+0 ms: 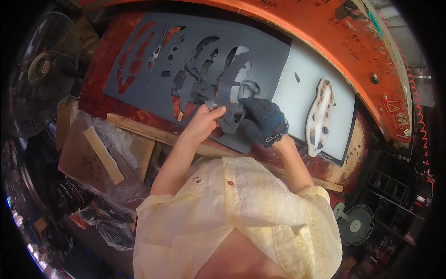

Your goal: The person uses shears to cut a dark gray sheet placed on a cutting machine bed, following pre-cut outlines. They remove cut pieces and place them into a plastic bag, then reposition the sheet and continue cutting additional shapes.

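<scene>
My bare left hand [204, 122] grips the lower part of a curved, dark grey cut-out piece [226, 95], its thumb lying on top. This thin, flat piece has openings in it and is held above a large dark grey sheet [153, 95]. At its right edge is my right hand [265, 120], in a dark knitted glove. The gloved fingers are bent closed against the piece, though their tips are partly hidden. Several curved cut-outs run across the sheet, some with loose shapes in them, and reddish board shows through others.
To the right, a long cutting die [320, 116] lies on a white board [295, 100] beside a small dark scrap [297, 77]. An orange machine beam [325, 42] spans the far side. Fans stand at left [42, 69] and lower right [355, 225]. A wooden strip [139, 128] edges the table.
</scene>
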A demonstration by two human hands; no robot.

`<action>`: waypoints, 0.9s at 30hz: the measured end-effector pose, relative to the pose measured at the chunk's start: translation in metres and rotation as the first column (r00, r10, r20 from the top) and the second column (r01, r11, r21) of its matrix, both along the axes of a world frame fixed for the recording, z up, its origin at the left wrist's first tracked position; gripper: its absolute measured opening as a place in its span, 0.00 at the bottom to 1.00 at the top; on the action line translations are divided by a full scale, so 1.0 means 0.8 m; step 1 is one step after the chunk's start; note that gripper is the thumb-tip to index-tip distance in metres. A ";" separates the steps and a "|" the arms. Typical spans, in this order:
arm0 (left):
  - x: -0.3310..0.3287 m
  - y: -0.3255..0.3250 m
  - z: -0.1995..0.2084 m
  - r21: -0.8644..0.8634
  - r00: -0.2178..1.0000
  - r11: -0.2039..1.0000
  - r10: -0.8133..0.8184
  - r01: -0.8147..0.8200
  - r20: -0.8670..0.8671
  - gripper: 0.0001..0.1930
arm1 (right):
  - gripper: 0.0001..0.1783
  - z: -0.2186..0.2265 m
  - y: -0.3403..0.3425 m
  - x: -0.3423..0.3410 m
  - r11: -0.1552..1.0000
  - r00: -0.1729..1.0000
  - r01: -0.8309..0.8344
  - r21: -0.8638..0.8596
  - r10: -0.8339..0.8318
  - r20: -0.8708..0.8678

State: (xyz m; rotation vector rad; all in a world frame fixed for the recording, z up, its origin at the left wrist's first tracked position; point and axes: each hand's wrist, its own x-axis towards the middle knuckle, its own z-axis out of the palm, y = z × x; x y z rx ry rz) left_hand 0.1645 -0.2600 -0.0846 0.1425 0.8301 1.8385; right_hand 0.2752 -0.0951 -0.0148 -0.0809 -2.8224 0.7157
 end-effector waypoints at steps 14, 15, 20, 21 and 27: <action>-0.008 0.018 0.045 -0.151 0.996 0.989 -0.015 0.002 -0.084 0.16 | 0.10 -0.062 -0.003 0.002 0.882 0.994 0.103 -0.459 -0.079 0.072; -0.007 0.020 0.048 -0.157 0.996 0.988 -0.005 -0.009 -0.087 0.16 | 0.10 -0.061 -0.009 0.000 0.817 0.982 0.185 -0.546 -0.132 0.136; 0.016 0.049 0.046 0.072 0.974 0.972 0.224 -0.223 -0.010 0.13 | 0.14 -0.052 -0.044 -0.009 -0.162 0.909 0.083 -0.983 -0.392 0.141; 0.020 0.057 0.043 0.123 0.965 0.957 0.261 -0.262 0.022 0.12 | 0.16 -0.049 -0.048 -0.011 -0.339 0.905 -0.028 -0.940 -0.409 0.121; 0.024 0.076 0.033 0.136 0.958 0.949 0.287 -0.284 -0.004 0.11 | 0.20 -0.040 -0.043 -0.009 -0.391 0.893 -0.041 -0.919 -0.428 0.142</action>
